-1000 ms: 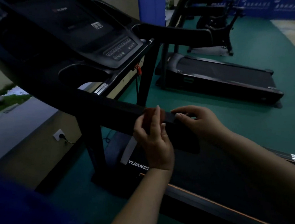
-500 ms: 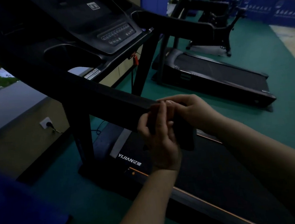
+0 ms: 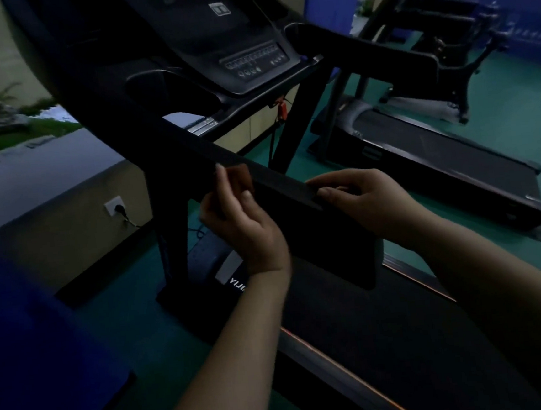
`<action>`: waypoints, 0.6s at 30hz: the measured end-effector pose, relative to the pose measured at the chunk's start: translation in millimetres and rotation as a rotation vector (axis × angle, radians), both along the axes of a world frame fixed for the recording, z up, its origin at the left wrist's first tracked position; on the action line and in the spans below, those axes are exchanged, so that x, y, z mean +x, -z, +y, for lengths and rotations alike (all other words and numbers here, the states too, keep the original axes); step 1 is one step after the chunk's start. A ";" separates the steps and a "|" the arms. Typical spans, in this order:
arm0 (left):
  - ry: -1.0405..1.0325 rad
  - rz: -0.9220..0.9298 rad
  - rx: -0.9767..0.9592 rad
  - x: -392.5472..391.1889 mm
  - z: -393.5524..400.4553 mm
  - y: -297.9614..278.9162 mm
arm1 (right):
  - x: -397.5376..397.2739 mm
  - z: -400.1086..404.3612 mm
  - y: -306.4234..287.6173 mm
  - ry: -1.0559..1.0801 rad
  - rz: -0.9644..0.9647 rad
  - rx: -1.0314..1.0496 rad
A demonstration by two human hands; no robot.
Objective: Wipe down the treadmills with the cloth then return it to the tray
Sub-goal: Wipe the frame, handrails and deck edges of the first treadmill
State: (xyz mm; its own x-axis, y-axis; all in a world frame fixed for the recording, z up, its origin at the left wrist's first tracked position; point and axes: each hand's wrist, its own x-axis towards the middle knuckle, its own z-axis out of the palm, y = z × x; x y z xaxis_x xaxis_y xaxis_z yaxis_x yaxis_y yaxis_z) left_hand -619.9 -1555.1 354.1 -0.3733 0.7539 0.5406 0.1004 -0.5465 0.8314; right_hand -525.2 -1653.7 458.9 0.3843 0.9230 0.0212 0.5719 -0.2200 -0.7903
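Two hands spread one dark cloth along the near treadmill's handrail.

Two treadmills show: the near treadmill [image 3: 216, 46] fills the frame from 12 to 6 o'clock, and a second treadmill [image 3: 438, 157] lies at 2 o'clock on the green floor [image 3: 515, 101]. One cloth [image 3: 324, 242] hangs from the handrail [image 3: 259, 169] at centre. The left hand [image 3: 241, 220], at 9 o'clock of the cloth, pinches its upper corner between thumb and curled fingers. The right hand [image 3: 366, 196], at 3 o'clock, grips the cloth's other upper edge against the rail's end, fingers curled.
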 end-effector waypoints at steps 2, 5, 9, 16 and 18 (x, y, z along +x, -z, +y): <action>-0.020 -0.027 -0.027 -3.2 6.3 -1.3 | -1.3 6.6 -0.8 -0.022 -0.003 -0.011; 0.014 0.043 -0.009 2.8 -20.1 6.0 | -2.8 20.2 -4.1 -0.098 -0.055 -0.069; 0.053 0.064 0.037 -7.1 3.2 5.1 | -5.3 42.9 -6.2 -0.188 -0.145 -0.152; -0.082 -0.018 -0.085 -44.8 106.0 -2.9 | -4.0 77.3 1.8 -0.218 -0.179 -0.133; -0.051 0.015 -0.067 -34.7 74.8 4.0 | -8.1 87.9 2.0 -0.222 -0.177 -0.116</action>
